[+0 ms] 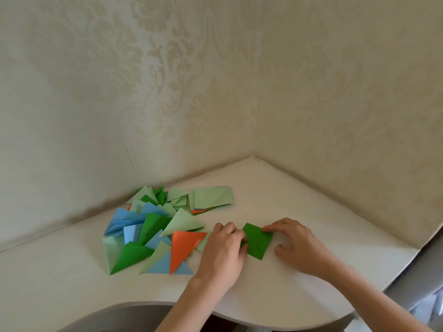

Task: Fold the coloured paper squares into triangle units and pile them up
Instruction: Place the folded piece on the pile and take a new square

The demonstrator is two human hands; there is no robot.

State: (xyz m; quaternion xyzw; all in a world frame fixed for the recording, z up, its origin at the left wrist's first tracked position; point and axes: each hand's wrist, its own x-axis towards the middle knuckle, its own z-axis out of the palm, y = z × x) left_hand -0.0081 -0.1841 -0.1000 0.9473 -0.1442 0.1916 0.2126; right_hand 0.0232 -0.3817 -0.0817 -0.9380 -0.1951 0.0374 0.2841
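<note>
A dark green paper square (pixel 257 240) lies on the white table between my hands. My left hand (pixel 224 251) pinches its left edge with curled fingers. My right hand (pixel 296 245) presses a fingertip on its upper right corner, the thumb resting on the table below. To the left spreads a loose pile of folded triangles (pixel 153 238) in blue, light green, dark green and orange; an orange triangle (pixel 183 248) lies nearest my left hand. Behind the pile sits a stack of flat paper squares (pixel 212 197) with a light green sheet on top.
The table (pixel 299 204) fits into a corner between two wallpapered walls. Its curved front edge runs along the bottom, and its right edge drops off at the far right.
</note>
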